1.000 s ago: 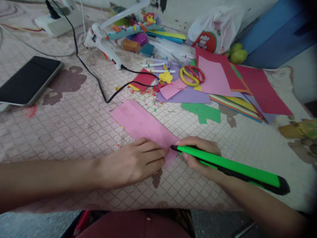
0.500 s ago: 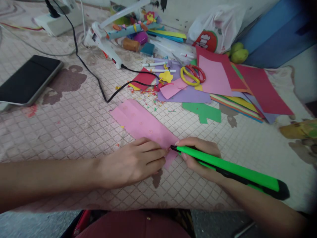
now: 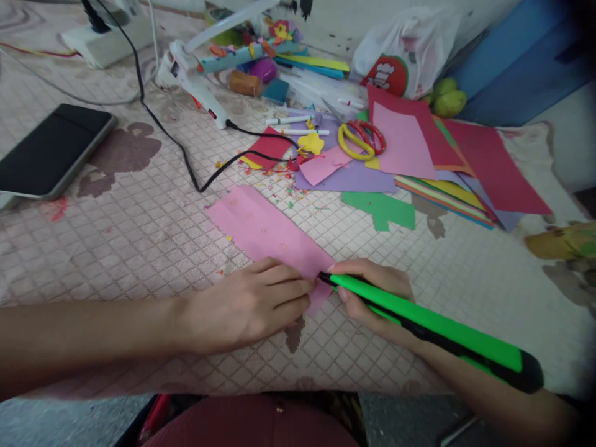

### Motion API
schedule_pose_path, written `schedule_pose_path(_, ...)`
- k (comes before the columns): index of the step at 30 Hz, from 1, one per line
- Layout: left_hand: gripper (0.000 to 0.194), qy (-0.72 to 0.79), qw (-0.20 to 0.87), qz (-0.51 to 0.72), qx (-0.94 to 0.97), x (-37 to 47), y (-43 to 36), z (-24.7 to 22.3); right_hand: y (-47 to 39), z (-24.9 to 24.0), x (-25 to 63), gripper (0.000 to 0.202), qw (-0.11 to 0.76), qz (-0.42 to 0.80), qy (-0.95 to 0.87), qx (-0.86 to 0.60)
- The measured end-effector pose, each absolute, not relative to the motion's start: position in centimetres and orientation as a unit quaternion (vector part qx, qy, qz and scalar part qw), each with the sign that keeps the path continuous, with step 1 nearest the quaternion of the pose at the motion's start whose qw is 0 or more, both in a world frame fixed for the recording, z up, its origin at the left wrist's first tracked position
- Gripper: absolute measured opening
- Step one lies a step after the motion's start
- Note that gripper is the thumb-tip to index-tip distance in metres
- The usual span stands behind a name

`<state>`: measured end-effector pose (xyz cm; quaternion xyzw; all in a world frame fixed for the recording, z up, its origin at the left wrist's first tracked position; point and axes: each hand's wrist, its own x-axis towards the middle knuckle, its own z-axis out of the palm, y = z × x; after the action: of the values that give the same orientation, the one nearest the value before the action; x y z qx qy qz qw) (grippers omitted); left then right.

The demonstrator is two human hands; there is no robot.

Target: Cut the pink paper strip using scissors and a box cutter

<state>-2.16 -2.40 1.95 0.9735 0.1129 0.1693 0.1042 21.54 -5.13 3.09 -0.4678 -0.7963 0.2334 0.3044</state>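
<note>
A strip of pink paper (image 3: 265, 226) with small round marks lies slantwise on the patterned cloth. My left hand (image 3: 254, 304) rests on its near end, fingers together and bent, pressing the paper. My right hand (image 3: 372, 298) is closed round a green and black cutter (image 3: 428, 316). The cutter's dark tip touches the pink paper just right of my left fingertips. Its rear end points to the lower right. Under my fingers, part of the paper is hidden.
Scissors (image 3: 356, 141), markers, coloured paper sheets (image 3: 498, 167) and a green paper piece (image 3: 384, 211) lie beyond my hands. A glue gun (image 3: 198, 87) with a black cord is at the back, a phone (image 3: 56, 149) at the left. A plastic bag (image 3: 410, 56) stands behind.
The rear end of the cutter has dipped slightly toward me, while its tip stays at nearly the same place on the paper. My left hand has barely moved.
</note>
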Motion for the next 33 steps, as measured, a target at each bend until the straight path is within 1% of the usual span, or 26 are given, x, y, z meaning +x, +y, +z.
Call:
schedule_pose_path(5, 0.021, 0.106, 0.107, 0.169, 0.974, -2.12, -2.42, 2.04, -5.29, 2.96, 21.78, 0.016, 0.339, 0.254, -0.763, -0.488)
schedule_pose_path(11, 0.022, 0.115, 0.099, 0.173, 0.973, -2.13, -2.39, 2.21, -5.35, 2.92, 22.04, 0.018, 0.303, 0.265, -0.769, -0.496)
schedule_pose_path(21, 0.023, 0.113, 0.102, 0.164, 0.975, -2.15, -2.34, 2.02, -5.30, 3.08, 21.76, 0.021, 0.306, 0.254, -0.780, -0.483)
schedule_pose_path(26, 0.024, 0.111, 0.104, 0.164, 0.975, -2.11, -2.37, 2.15, -5.36, 3.15, 21.59, 0.018, 0.307, 0.248, -0.773, -0.497)
schedule_pose_path(33, 0.022, 0.111, 0.104, 0.164, 0.975, -2.10, -2.36, 1.94, -5.72, 3.18, 21.48, 0.016, 0.294, 0.280, -0.751, -0.521)
